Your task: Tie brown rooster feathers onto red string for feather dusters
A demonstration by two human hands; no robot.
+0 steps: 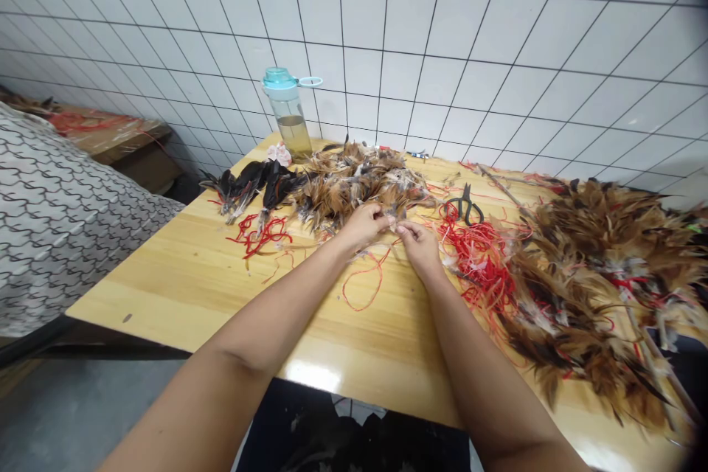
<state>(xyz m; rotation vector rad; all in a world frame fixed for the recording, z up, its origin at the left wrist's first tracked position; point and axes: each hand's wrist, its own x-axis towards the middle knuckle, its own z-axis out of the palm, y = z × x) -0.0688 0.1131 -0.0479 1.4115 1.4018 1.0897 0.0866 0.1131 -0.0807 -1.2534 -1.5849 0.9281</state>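
Observation:
My left hand (366,225) and my right hand (419,242) meet over the middle of the table, fingertips almost touching. Both are closed in a pinch on something small and pale, too small to make out. From beneath them a thin red string (363,307) hangs in a loop on the wood. Just behind my left hand lies a pile of brown feathers (354,184). Black feathers (259,181) and a small bunch of red strings (259,236) are to its left. Right of my right hand are black-handled scissors (466,206) and a tangle of red strings (481,258).
A bottle with a blue lid (288,118) stands at the table's back edge near the tiled wall (365,15). Bundled brown feathers (602,258) and a thin stick (506,192) cover the right side. Patterned cloth (66,228) is at the far left, beside another table (122,140).

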